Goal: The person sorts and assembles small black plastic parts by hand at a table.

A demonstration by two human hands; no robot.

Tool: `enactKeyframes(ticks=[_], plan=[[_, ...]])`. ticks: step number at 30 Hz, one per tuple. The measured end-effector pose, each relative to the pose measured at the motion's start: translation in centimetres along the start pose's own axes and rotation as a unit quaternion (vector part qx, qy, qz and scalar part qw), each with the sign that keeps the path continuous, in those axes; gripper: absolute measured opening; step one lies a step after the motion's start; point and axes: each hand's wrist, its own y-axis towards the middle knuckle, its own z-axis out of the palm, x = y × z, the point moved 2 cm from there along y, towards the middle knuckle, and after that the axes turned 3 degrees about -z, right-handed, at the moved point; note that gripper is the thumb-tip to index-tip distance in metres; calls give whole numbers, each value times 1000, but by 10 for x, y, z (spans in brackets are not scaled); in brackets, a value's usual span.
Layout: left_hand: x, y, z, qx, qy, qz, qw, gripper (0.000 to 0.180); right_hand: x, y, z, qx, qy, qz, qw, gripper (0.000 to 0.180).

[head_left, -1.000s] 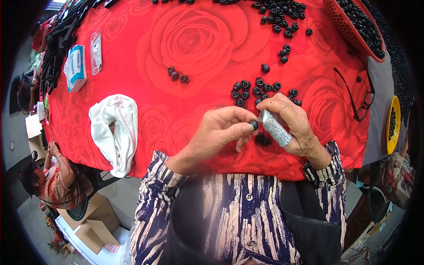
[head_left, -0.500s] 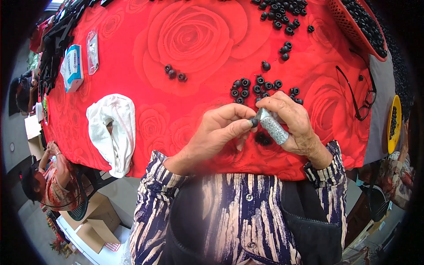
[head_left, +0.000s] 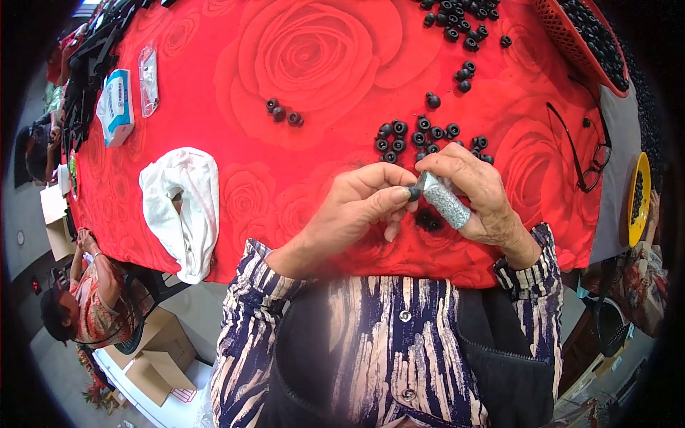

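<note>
My right hand [head_left: 477, 192] holds a small grey speckled cylinder [head_left: 446, 201], tilted with its tip toward the left. My left hand [head_left: 360, 207] pinches a small black round piece [head_left: 414, 192] between thumb and forefinger, right at the cylinder's tip. Both hands hover just above the red rose-patterned tablecloth [head_left: 300, 78]. A cluster of several black round pieces [head_left: 421, 135] lies on the cloth just beyond my fingers. One or two more black pieces [head_left: 428, 220] lie under my hands.
A white cloth [head_left: 182, 207] lies at the left. Three black pieces [head_left: 282, 113] sit apart; more pieces [head_left: 457, 21] lie farther off. A red basket [head_left: 589, 43] of pieces, black glasses [head_left: 589, 153], a yellow dish [head_left: 637, 200], packets [head_left: 118, 107]. A person [head_left: 78, 299] sits lower left.
My hands have stayed together; the black piece in my left fingers has stayed at the cylinder's tip, with only slight shifts of the fingers.
</note>
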Motion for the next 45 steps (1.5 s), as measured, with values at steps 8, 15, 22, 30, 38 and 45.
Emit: enactKeyframes(ticks=[8, 15, 22, 30, 38, 45], plan=[[5, 1, 0, 11, -57, -12, 998, 22, -3, -1, -1, 3, -14, -17, 1000, 33], [10, 0, 1, 20, -78, -19, 997, 20, -4, -4, -1, 2, -24, -37, 999, 33], [11, -1, 4, 16, -124, -29, 992, 18, -6, -3, 0, -7, -21, -62, 998, 33], [-3, 3, -5, 2, -157, 24, 987, 19, 9, -2, 0, -42, -70, -146, 986, 42], [9, -1, 6, 15, -137, -43, 989, 19, 4, -5, 7, -88, -69, -118, 987, 44], [17, 2, 1, 31, -121, -64, 990, 19, 5, -9, 12, -88, -125, -190, 970, 44]])
